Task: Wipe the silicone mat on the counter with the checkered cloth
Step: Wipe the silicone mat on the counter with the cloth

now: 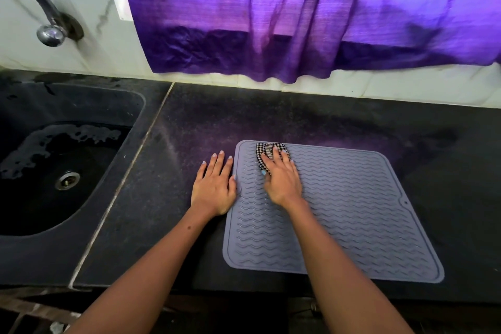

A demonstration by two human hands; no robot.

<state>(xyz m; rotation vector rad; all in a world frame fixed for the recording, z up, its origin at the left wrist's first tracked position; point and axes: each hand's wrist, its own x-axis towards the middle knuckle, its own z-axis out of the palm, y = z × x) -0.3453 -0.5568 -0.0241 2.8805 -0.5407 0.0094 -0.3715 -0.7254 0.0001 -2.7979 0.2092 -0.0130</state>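
A purple curtain (298, 16) hangs over the black stone counter (189, 122), with a dark wet sink (54, 165) to the left. The grey wavy-ribbed silicone mat (352, 211) lies flat on the counter. The left hand (214, 187) rests flat, fingers straight, at the mat's left edge. The right hand (282, 182) presses the bunched black-and-white checkered cloth (267, 153) onto the mat's far left corner, fingers loosely extended over it.

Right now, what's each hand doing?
Left hand: open, flat on counter at silicone mat edge.
Right hand: open, pressing checkered cloth onto mat.
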